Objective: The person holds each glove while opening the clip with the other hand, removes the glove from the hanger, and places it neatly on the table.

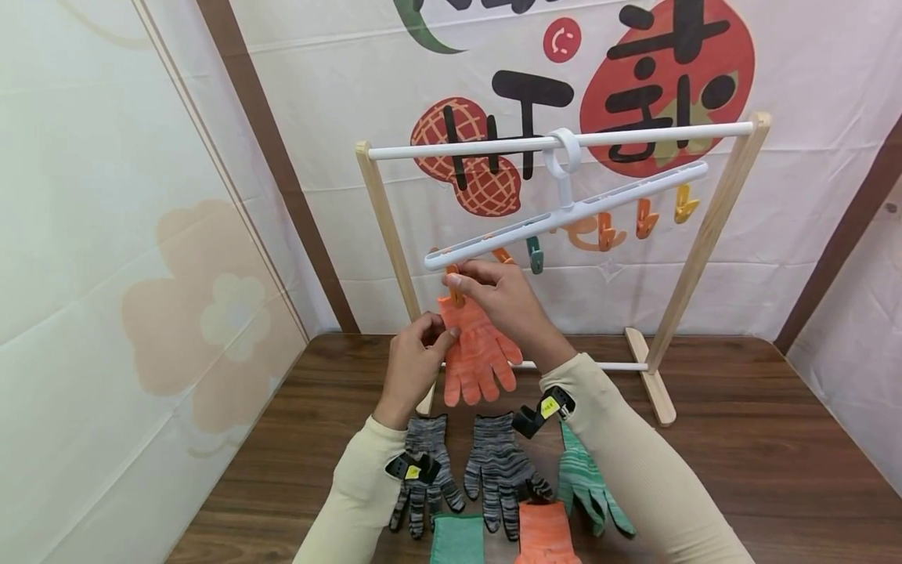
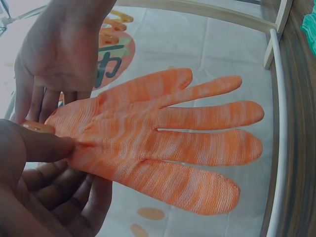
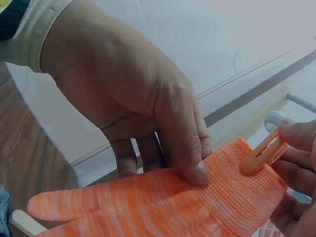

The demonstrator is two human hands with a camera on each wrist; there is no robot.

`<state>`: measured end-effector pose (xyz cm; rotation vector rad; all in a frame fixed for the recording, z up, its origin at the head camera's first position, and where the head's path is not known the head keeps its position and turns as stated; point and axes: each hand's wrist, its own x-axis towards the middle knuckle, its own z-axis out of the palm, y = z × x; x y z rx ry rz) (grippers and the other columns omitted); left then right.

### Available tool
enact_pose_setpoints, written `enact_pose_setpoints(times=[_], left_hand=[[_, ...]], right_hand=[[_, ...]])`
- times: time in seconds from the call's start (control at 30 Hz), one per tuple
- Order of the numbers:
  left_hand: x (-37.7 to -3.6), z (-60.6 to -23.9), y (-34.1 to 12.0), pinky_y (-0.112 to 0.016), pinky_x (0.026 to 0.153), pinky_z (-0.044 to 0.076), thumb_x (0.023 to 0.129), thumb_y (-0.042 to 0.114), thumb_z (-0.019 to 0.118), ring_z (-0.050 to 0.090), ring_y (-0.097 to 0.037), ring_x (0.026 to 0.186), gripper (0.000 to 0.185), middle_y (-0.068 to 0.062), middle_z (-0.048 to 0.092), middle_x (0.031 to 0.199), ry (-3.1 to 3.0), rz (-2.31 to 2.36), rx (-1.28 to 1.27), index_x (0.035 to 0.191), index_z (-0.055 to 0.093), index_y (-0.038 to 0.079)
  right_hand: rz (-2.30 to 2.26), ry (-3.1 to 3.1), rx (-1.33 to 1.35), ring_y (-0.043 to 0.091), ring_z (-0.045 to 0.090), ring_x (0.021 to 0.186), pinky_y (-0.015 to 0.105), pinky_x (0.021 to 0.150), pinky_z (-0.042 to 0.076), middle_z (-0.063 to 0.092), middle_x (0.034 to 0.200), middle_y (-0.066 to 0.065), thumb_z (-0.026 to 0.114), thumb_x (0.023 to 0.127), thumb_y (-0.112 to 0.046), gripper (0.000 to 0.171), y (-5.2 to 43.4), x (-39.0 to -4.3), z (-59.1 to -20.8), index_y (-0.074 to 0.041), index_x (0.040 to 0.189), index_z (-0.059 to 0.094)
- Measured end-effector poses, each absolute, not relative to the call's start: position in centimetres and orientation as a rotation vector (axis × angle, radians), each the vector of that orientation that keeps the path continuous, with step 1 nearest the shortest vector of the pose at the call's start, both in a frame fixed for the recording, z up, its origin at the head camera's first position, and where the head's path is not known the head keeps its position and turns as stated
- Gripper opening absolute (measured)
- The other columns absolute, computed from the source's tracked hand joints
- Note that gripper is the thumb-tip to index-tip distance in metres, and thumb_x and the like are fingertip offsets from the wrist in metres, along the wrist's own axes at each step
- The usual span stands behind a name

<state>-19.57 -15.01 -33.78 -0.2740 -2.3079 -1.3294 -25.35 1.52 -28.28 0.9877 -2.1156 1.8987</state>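
Clip [image 1: 455, 291] squeezed in my right hand [image 1: 503, 301], my left hand [image 1: 416, 356] pinches the orange glove [image 1: 475, 348] cuff up to it under the hanger [image 1: 564, 211]. Nothing hangs yet; five gloves [image 1: 496, 470] wait on the tabletop [image 1: 740, 470].

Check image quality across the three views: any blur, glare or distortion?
Head view: even light, sharp, wide-angle bend at the rack edges. Left wrist view: orange glove sharp, left hand close and dark, backdrop washed out. Right wrist view: hazy, low contrast; left hand soft, bright wall behind, right hand cut off by the frame edge at the clip.
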Motion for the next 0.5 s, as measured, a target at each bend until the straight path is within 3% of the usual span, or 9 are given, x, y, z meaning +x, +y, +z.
enact_pose_setpoints(times=[0.23,0.5], left_hand=[[-19.0,-34.1,-15.1,-0.032,0.061,0.043,0.098,0.015,0.069,0.053,-0.020,0.066,0.011,-0.003,0.060,0.076,-2.360,-1.312,-0.252,0.090,0.067,0.008],[-17.5,-35.7,-14.5,-0.030,0.065,0.047,0.097,0.013,0.070,0.056,-0.015,0.071,0.006,-0.002,0.065,0.082,-2.390,-1.392,-0.324,0.096,0.070,0.007]], right_hand=[[1.923,-2.121,0.934,0.013,0.064,0.112,0.040,0.096,0.049,0.075,0.113,0.000,0.070,0.098,-0.031,0.027,1.4,-25.3,-28.2,-0.015,0.118,0.078],[1.911,-2.133,0.931,0.013,0.064,0.109,0.044,0.095,0.049,0.075,0.111,-0.001,0.071,0.097,-0.033,0.029,1.3,-25.4,-28.2,-0.015,0.120,0.077]])
